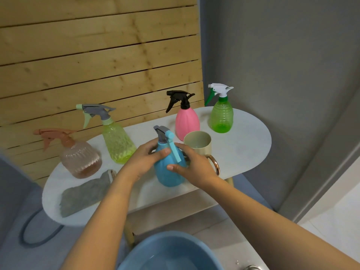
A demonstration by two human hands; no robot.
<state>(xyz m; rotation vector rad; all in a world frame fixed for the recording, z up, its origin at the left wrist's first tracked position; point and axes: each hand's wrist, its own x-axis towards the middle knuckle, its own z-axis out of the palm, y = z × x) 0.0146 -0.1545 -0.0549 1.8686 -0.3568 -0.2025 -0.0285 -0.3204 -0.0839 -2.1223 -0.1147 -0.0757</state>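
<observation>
Head view: blue bottle stands upright on the white table, near the front edge, just beside the beige cup, which is behind it to the right. Both hands are on it.

Handling, as a judgement: it is moulded plastic with a ribbed belly, stiff enough to hold but likely to give if squeezed hard. It is not fragile. The wall is opaque, so I cannot tell the fill level; it is light if empty and bottom-heavy if filled. The surface is smooth and probably slippery when wet, and the basin below holds water. The best hold is one hand round the wide belly to steady it and the other at the neck, just under the spray head. The thin trigger lever is no place to pull.

Grip: the left hand wraps the upper body from the left, thumb laid across the shoulder below the collar. The right hand wraps the belly from the right, thumb flat on the front. Both are closed round the bottle, with no gap visible. The far-side fingers are hidden.

Looks like bracing to twist the head off, or a lift. The base appears to be on the table.

The other spray bottles stand well apart behind it, and a grey cloth lies to the left.
</observation>
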